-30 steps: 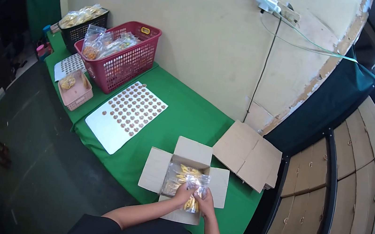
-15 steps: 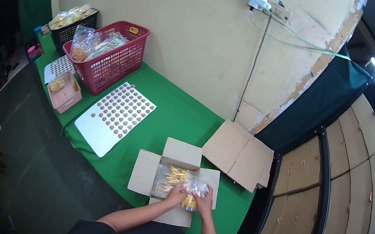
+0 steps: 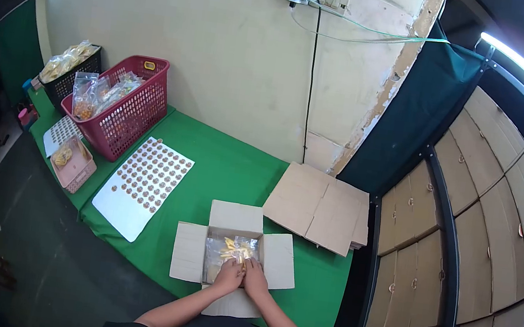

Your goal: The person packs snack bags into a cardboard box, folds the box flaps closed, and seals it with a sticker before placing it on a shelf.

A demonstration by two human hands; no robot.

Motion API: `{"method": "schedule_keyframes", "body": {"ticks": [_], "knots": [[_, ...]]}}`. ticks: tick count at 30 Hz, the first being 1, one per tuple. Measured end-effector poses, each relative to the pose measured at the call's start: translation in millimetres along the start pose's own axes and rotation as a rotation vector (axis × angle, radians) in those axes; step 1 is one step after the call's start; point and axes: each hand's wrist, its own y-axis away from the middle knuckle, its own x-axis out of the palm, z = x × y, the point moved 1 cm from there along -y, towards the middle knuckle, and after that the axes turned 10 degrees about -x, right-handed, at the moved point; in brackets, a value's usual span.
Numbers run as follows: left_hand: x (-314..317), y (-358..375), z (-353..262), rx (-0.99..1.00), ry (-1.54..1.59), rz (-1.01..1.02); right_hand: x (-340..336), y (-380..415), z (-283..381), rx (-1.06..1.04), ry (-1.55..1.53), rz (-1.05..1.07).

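Observation:
An open cardboard box (image 3: 276, 258) stands on the green cloth with its flaps folded outward. Inside it lie clear plastic bags of yellow snack pieces. My left hand (image 3: 229, 276) and my right hand (image 3: 254, 277) are side by side at the near part of the box opening. Both have their fingers curled on the near end of a snack bag (image 3: 239, 249). The fingertips are partly hidden, and so is the bottom of the box.
Flattened cardboard (image 3: 318, 207) lies right of the box. To the left are a sticker sheet (image 3: 126, 213), a pink basket (image 3: 80, 174), a maroon basket (image 3: 126, 127) of packed bags and a black basket (image 3: 92, 68). Stacked cartons (image 3: 404, 262) fill a rack at the right.
Both hands have moved from the box's right side to its near middle, bringing the snack bag down into the box. The camera view has shifted, too.

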Motion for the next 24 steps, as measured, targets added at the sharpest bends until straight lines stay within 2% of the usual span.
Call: {"method": "schedule_keyframes", "body": {"ticks": [1, 3, 7, 9, 12, 14, 16, 18, 20, 21, 22, 24], "knots": [[1.3, 1.5, 0.0, 0.0, -0.004, -0.003, 0.6, 1.2, 0.9, 0.002, -0.047, -0.008], [5.5, 4.9, -0.3, 0.124, -0.122, -0.076, -1.0, 4.6, 1.3, -0.003, -0.06, 0.013], [5.9, 22.4, 8.1, 0.021, -0.226, 0.048, -0.8, 12.7, 2.6, -0.012, -0.077, -0.021], [0.8, 30.0, 4.3, 0.112, -0.158, -0.048, -4.8, 12.5, 1.3, -0.004, -0.108, -0.064], [-10.0, 40.2, -7.6, 0.033, -0.088, -0.127, -31.2, 17.7, 2.9, -0.008, -0.243, -0.098], [-10.3, 43.6, 2.6, 0.012, -0.085, -0.199, -55.0, 21.3, 8.8, 0.119, -0.482, -0.234], [-19.0, 46.6, 5.4, 0.052, 0.223, -0.215, -60.2, 30.7, -2.0, 0.209, -0.679, -0.346], [-37.2, 57.9, 1.5, -0.019, 0.292, -0.258, -56.4, 41.5, -23.8, 0.158, -0.753, -0.456], [-40.2, 66.8, 13.9, -0.106, 0.688, -0.152, -46.8, 50.3, -43.1, 0.213, -0.879, -0.488], [-43.8, 73.5, 19.1, -0.153, 0.772, -0.178, -47.4, 51.3, -38.9, 0.187, -0.891, -0.464], [-47.0, 79.3, 25.4, -0.159, 0.772, -0.214, -54.6, 56.3, -30.1, 0.254, -0.948, -0.491], [-51.4, 100.0, 43.3, -0.189, 1.002, -0.244, -50.1, 51.4, -20.2, 0.326, -1.026, -0.484]]}}
